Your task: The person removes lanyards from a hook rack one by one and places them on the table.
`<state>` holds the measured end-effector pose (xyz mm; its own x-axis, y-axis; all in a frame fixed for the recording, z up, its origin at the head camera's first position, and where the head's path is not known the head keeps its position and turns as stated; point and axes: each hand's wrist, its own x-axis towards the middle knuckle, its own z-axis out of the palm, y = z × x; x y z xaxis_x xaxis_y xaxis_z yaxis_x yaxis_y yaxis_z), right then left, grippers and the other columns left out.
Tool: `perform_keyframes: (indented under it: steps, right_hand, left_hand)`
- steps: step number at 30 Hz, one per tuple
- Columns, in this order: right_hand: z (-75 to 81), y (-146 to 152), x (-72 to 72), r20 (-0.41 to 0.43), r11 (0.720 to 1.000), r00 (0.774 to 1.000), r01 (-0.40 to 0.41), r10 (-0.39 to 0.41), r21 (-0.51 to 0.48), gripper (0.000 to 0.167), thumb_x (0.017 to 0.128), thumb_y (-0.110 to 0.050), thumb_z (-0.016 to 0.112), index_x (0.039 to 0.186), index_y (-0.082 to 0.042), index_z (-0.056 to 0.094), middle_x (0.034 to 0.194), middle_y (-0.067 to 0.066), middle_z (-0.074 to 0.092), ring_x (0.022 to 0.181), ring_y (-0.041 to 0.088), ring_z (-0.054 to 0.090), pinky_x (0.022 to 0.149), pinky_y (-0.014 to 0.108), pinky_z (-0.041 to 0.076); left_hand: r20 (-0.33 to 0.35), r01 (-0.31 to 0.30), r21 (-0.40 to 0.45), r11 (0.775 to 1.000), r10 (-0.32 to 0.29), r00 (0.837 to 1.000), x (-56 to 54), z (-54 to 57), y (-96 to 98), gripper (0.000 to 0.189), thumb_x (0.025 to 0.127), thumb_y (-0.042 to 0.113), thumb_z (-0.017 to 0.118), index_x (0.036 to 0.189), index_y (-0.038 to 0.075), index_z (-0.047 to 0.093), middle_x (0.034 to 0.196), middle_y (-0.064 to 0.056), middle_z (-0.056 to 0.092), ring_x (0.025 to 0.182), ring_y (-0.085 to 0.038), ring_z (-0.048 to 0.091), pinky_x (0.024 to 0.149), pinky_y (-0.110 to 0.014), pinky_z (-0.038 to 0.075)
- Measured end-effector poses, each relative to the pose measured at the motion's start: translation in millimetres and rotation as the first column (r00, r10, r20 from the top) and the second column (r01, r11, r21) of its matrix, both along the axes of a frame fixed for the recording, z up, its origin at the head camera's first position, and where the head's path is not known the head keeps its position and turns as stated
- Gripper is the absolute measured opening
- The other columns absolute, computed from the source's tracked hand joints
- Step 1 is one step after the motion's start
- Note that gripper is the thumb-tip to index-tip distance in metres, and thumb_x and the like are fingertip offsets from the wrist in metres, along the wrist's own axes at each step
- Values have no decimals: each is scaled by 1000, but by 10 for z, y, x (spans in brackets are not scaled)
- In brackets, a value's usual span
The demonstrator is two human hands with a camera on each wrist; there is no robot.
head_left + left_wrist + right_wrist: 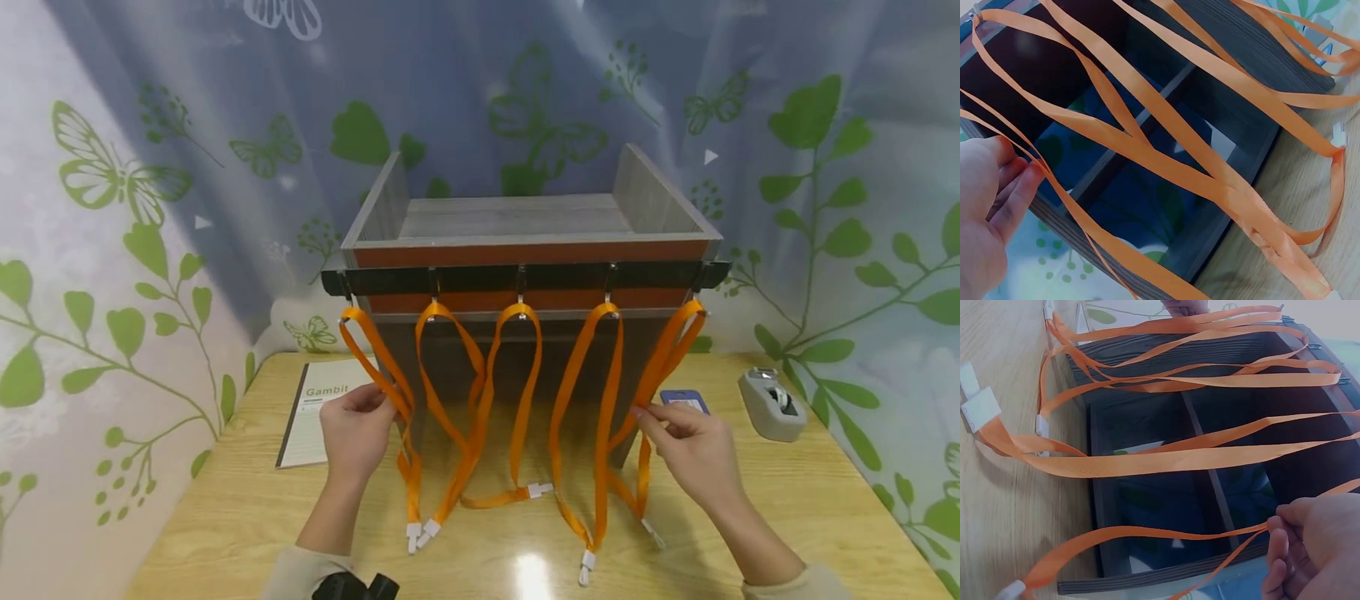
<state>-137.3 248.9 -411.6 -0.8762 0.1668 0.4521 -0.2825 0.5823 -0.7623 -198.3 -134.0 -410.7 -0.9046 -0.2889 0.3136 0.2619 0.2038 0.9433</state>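
Several orange lanyards hang from hooks on a black rail [480,278] across the front of a grey wooden rack [517,218]. My left hand [358,427] pinches the leftmost lanyard [378,358] partway down its strap. On the other side, my right hand [693,450] pinches the rightmost lanyard [660,367] between thumb and fingers. Between the hands hang the other lanyards, among them a middle lanyard [529,375] whose white clip [538,490] lies on the table. The second lanyard's strap [1110,140] crosses another strap in the left wrist view.
A notebook [315,417] marked Gambit lies left of the rack on the wooden table [225,500]. To the right are a blue card holder [684,398] and a grey tape dispenser [772,406]. A leaf-patterned curtain [525,83] hangs behind.
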Motion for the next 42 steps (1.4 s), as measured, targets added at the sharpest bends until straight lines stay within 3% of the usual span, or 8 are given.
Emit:
perform_keyframes:
  steps: [6,11,15,21,27,34,38,42]
  right_hand:
    - [79,55,12,16,1000,1000,18,-18,23,11,90,-11,74,96,-4,80,82,3,77,51,5,62,44,21,48]
    - [195,94,22,-18,1000,1000,7,-6,24,10,89,-11,75,96,-5,80,78,-19,71,50,8,61,43,21,46]
    - [317,147,21,-97,999,995,-18,22,43,8,88,-4,74,93,-3,80,71,-21,68,47,4,57,41,19,42]
    - [549,285,11,-235,994,969,-50,71,94,13,81,8,75,91,2,79,77,-33,67,48,-1,59,37,19,37]
    - [766,400,33,-338,990,934,-73,111,123,18,74,16,76,88,4,78,80,-29,69,48,-4,59,40,15,41]
    - [982,483,146,-266,997,962,-47,61,57,12,83,3,76,94,8,76,79,-19,74,50,-1,61,45,13,45]
    - [1022,515,209,-205,998,979,3,9,56,19,84,9,72,103,7,75,83,-31,70,51,-2,59,49,11,46]
    - [1061,569,263,-127,997,990,59,-53,47,19,87,3,72,105,-1,77,82,-35,68,50,-2,59,47,13,45]
  left_hand:
    - [16,7,-3,1000,-7,1000,16,22,9,14,85,4,75,91,-9,76,77,-22,74,55,-10,68,56,-25,58]
    - [-9,-10,-25,1000,10,1000,20,24,13,12,84,4,75,89,-8,76,74,-22,73,53,-8,66,53,-21,54]
    - [-33,-40,-36,999,38,999,14,16,13,11,83,5,77,83,-6,77,67,-15,72,52,-20,67,50,-21,53]
    - [-43,-61,-55,997,58,997,-8,27,6,11,81,5,77,82,-5,77,69,-16,73,51,-11,66,51,-20,54]
    - [-14,-45,-18,999,45,999,6,25,-4,14,81,5,79,84,-8,76,71,-20,73,53,-13,67,52,-20,54]
    - [-36,-34,5,999,34,999,-12,8,7,17,80,8,82,84,-8,76,69,-16,73,51,-5,64,52,-20,54]
    - [-20,-61,6,998,61,998,-8,-21,1,15,80,4,80,84,-9,76,67,-14,72,52,-7,64,52,-20,54]
    - [-2,-83,5,997,83,997,-20,-35,11,14,80,4,79,84,-9,76,67,-12,72,53,-5,63,52,-19,54]
